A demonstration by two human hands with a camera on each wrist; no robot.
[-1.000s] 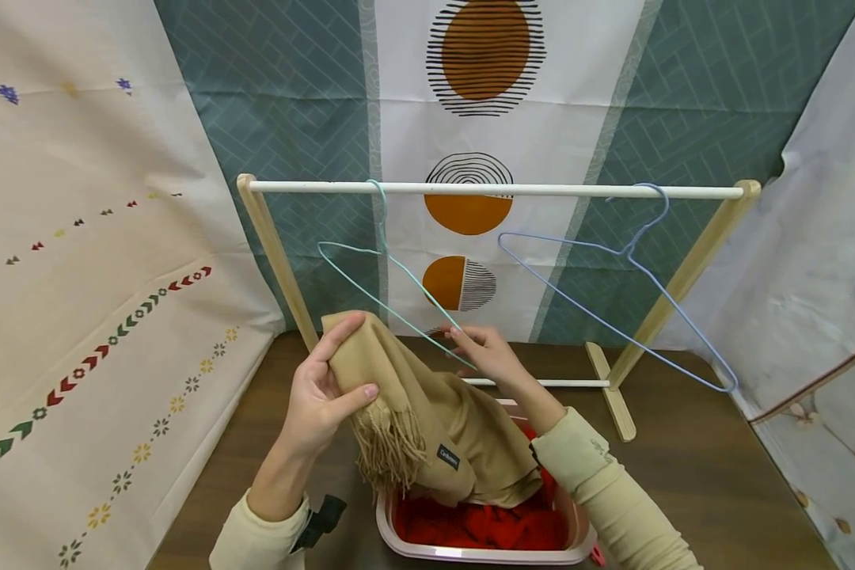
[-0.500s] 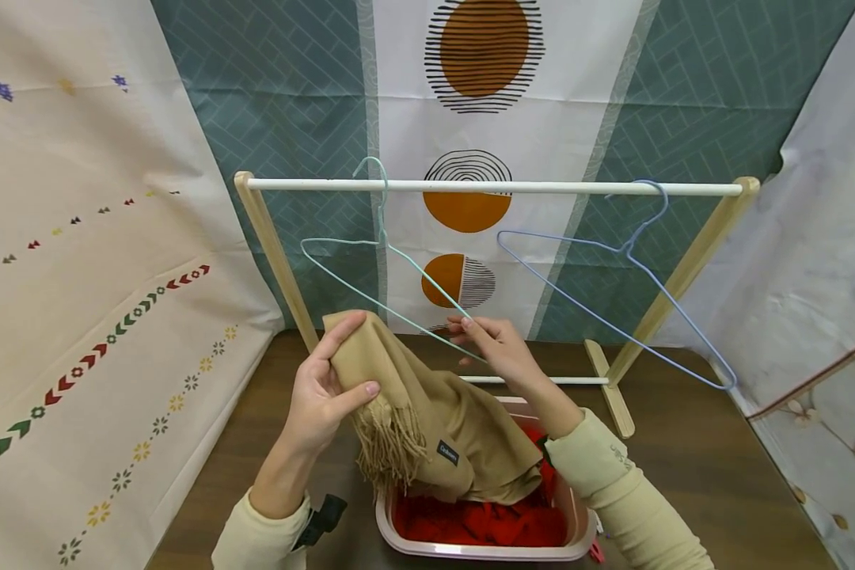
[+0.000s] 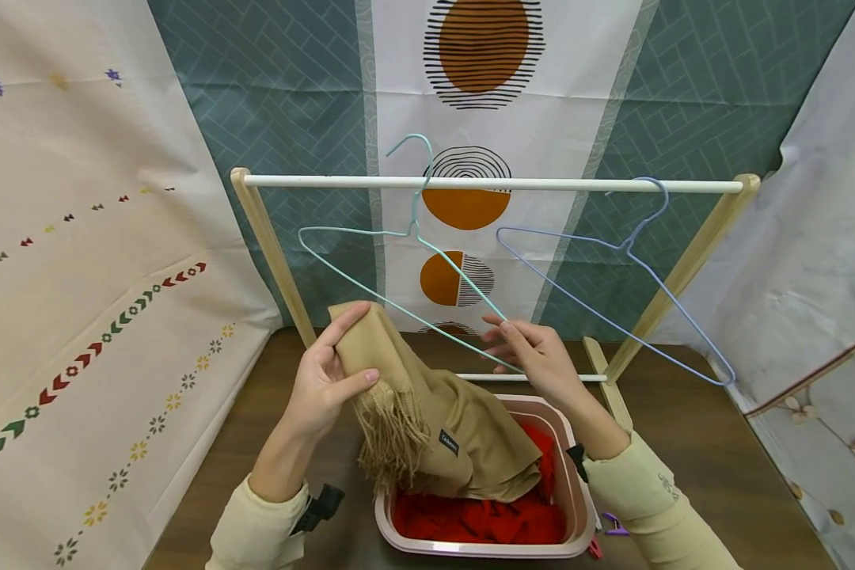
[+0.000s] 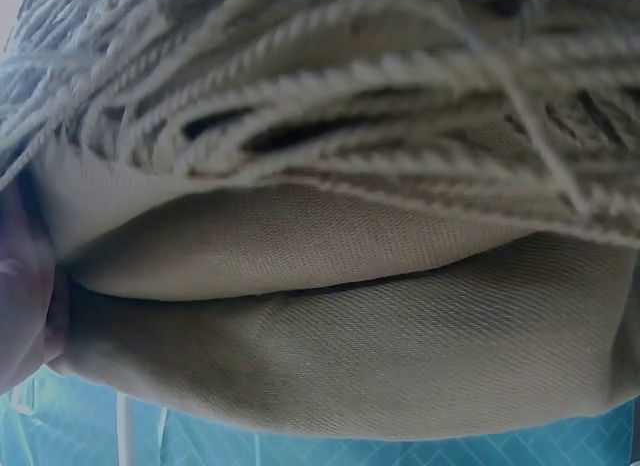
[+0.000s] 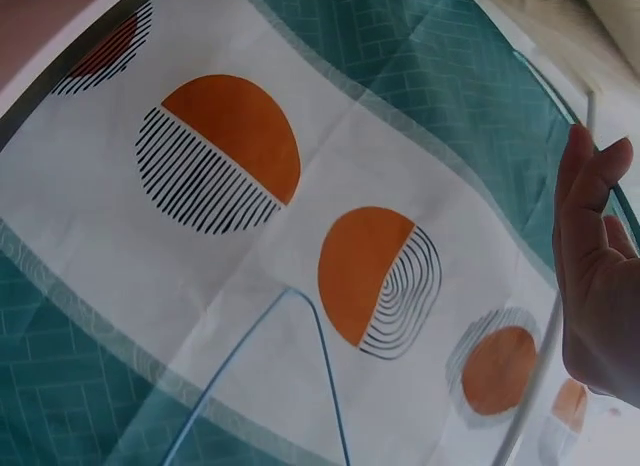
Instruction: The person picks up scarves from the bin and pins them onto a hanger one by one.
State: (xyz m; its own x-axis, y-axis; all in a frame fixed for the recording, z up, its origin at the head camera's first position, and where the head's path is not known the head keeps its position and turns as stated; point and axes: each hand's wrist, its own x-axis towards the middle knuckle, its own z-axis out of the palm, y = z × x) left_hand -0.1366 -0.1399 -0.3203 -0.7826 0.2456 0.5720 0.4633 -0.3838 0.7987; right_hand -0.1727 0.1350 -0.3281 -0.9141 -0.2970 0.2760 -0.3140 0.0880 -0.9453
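Note:
My left hand (image 3: 317, 384) grips the upper corner of a beige fringed scarf (image 3: 456, 419), thumb in front and fingers behind. The scarf bears a dark label and drapes down over a pink basin (image 3: 484, 552). Its fringe and folds (image 4: 340, 356) fill most of the left wrist view. Farther right, my right hand (image 3: 537, 360) pinches the right end of a mint-green hanger (image 3: 356, 230). That hanger's hook stands above the rack's white rod, passing in front of it. In the right wrist view the right hand (image 5: 600, 276) shows at the right edge.
A wooden rack with a white rod (image 3: 541, 184) stands behind the basin. A blue hanger (image 3: 659, 285) hangs at its right. Red cloth (image 3: 484, 522) lies in the basin. A purple clip (image 3: 615, 524) and a red clip (image 3: 594, 548) lie beside it. Printed fabric surrounds the table.
My right hand has moved right, taking the mint-green hanger with it; its hook has risen off the rod. My left hand and the scarf have stayed nearly still.

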